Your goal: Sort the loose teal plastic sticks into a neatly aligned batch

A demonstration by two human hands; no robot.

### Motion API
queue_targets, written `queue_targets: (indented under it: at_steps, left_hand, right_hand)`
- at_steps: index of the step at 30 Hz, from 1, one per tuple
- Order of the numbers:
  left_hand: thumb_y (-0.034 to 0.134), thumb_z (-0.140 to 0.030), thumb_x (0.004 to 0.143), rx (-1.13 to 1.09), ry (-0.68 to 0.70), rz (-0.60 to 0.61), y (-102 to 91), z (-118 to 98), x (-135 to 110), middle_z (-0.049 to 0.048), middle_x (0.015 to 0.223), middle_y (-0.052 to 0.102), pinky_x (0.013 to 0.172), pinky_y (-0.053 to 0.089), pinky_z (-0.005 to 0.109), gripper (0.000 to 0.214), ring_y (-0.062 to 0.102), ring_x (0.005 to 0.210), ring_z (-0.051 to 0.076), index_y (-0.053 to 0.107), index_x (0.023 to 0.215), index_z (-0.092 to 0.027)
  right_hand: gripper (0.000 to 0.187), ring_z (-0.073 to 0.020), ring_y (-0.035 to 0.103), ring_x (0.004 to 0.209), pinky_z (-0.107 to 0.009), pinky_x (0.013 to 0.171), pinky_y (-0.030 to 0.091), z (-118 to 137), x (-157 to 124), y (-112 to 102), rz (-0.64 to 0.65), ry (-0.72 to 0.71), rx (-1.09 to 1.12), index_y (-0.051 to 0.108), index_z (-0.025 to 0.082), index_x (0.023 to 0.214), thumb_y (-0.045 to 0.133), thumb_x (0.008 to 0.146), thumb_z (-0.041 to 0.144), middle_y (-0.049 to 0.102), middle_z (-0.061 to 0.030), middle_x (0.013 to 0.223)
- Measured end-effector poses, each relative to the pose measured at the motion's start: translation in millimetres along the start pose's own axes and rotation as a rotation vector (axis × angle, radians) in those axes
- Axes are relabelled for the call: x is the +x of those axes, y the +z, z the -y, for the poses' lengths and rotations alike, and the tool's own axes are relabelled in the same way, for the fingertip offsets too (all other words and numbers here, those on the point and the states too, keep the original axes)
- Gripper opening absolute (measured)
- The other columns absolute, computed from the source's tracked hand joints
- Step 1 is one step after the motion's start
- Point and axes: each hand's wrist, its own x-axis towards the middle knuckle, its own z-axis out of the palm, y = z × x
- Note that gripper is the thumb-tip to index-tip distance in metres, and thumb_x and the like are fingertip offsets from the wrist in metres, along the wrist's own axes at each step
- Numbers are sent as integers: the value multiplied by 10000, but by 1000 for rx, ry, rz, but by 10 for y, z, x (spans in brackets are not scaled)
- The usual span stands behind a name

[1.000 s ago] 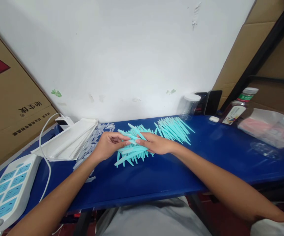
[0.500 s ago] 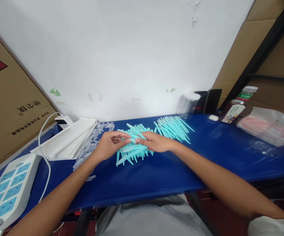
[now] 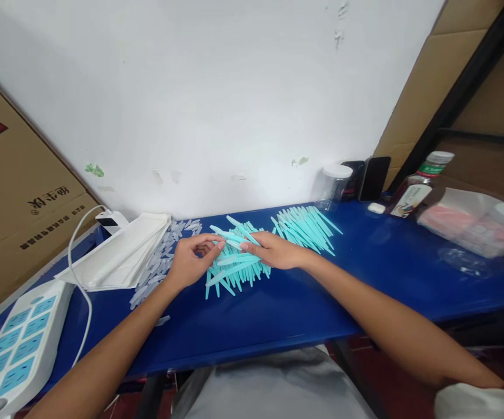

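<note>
A loose heap of thin turquoise plastic sticks [image 3: 234, 269] lies in the middle of the blue table [image 3: 278, 314]. My left hand [image 3: 193, 261] rests at the heap's left edge, fingers curled and pinching the end of a turquoise stick. My right hand [image 3: 273, 250] lies on top of the heap, its fingers pressed on the same stick or one beside it. A second, neater pile of turquoise sticks [image 3: 306, 227] sits behind and to the right of my hands. Small clear plastic caps [image 3: 158, 265] are scattered just left of my left hand.
A stack of white sleeves [image 3: 121, 256] lies at the left, a white power strip [image 3: 14, 343] with its cable nearer me. Cardboard boxes [image 3: 20, 192] lean at the left wall. At the right stand a clear jar [image 3: 333, 186], phones [image 3: 374, 177], a bottle [image 3: 422, 180] and plastic bags [image 3: 470, 224].
My hands have stayed on the heap; the left fingers have shifted slightly on the stick. The view has tilted a little.
</note>
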Motion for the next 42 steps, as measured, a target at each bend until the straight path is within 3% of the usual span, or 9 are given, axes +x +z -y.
queue_targets:
  at_steps: [6,12,16,20,25,28,33,36,42]
  left_hand:
    - [661,-379,951,129,25,-82,-32,41,-8,-27,599,596,537,456,237,209,569,511,123,723,951,-179]
    - [499,-483,1026,-36,-60,-122,-70,37,11,-1,634,606,516,440,250,373,546,499,141,713,1039,-177]
    - [564,-579,966,-152,-61,72,57,-66,-43,106,980,720,657,526,288,464,667,842,237,714,1150,-180]
    - [597,-582,952,-224,-21,239,281,-164,-147,120,1132,723,970,527,426,451,666,1065,302,708,1165,-200]
    - [435,-586,1026,-480,-230,242,381,-300,-189,95,919,742,601,609,362,506,723,654,229,630,1296,-205]
    - [389,-566,1047,-532,-287,302,339,-436,-179,65,781,727,534,608,339,509,716,567,218,624,1307,-196]
    - [428,-569,1034,-561,-308,291,277,-527,-185,107,1008,767,440,557,296,490,697,526,184,671,1248,-201]
    - [465,-555,1026,-530,-270,262,251,-466,-179,117,1126,763,522,573,306,475,718,624,192,714,1226,-204]
    - [512,-545,1013,-601,-257,93,239,-360,-99,126,1238,738,985,546,436,462,666,1177,318,754,1153,-177]
  right_hand:
    - [510,-109,410,546,-238,544,364,-83,14,-32,-68,-2,15,561,168,901,432,1008,650,424,43,665]
    - [527,-120,442,510,-246,518,380,-141,52,-102,-411,65,100,533,182,876,450,976,693,401,60,607]
    - [521,-130,452,472,-250,497,364,-107,88,64,-553,30,116,547,182,886,418,1003,673,452,58,534]
    - [501,-122,458,474,-242,482,380,3,72,413,-424,-76,212,583,186,959,383,1035,640,467,54,565]
    - [487,-118,484,462,-240,474,418,133,1,700,-164,-102,246,529,202,1069,298,1060,630,454,70,582]
    - [465,-119,512,499,-243,501,450,170,-30,717,-111,-118,251,471,209,1045,291,1056,638,478,65,621]
    - [450,-130,565,592,-276,592,510,195,-56,685,-40,-174,230,454,204,1026,284,1064,618,552,20,748]
    - [480,-150,575,705,-309,701,506,189,-55,675,-102,-237,88,500,196,925,224,1097,549,566,-18,820]
    - [513,-174,565,709,-310,737,441,154,-14,562,-371,-198,-226,594,184,922,216,1116,472,578,-16,744]
